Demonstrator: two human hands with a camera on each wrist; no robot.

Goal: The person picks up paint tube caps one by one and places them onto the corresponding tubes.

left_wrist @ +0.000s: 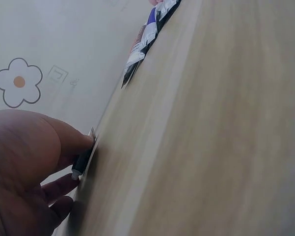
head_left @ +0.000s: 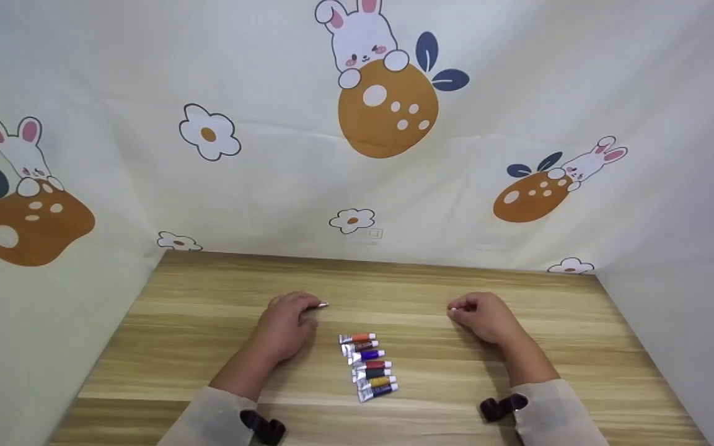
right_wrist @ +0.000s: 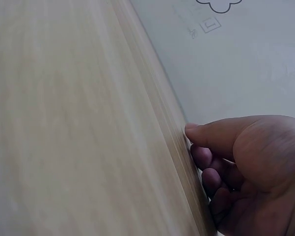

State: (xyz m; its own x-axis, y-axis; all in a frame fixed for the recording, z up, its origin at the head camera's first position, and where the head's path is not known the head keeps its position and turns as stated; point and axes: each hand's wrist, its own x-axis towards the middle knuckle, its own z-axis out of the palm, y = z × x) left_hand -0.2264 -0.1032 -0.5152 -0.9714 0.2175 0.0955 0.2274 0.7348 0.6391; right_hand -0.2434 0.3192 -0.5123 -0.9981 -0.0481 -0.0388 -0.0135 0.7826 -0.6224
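My left hand [head_left: 287, 322] is low over the left part of the table, pinching a small dark paint tube [left_wrist: 82, 162] between thumb and fingers. In the head view only a pale end [head_left: 323, 304] of that tube sticks out past the fingertips. On the right side, my right hand [head_left: 481, 314] has its thumb and forefinger together at the tabletop. A tiny white piece [head_left: 453, 309] shows at those fingertips; the rest is hidden by the fingers, and I cannot tell its kind. Between the hands lies a column of several paint tubes [head_left: 369, 365], with white caps pointing right.
The wood-grain table [head_left: 208, 285] ends at a pale curtain [head_left: 258, 186] printed with rabbits, oranges and flowers, which also closes both sides. The tubes in the column lie close together, some overlapping. A black strap device [head_left: 264, 427] is worn at each wrist.
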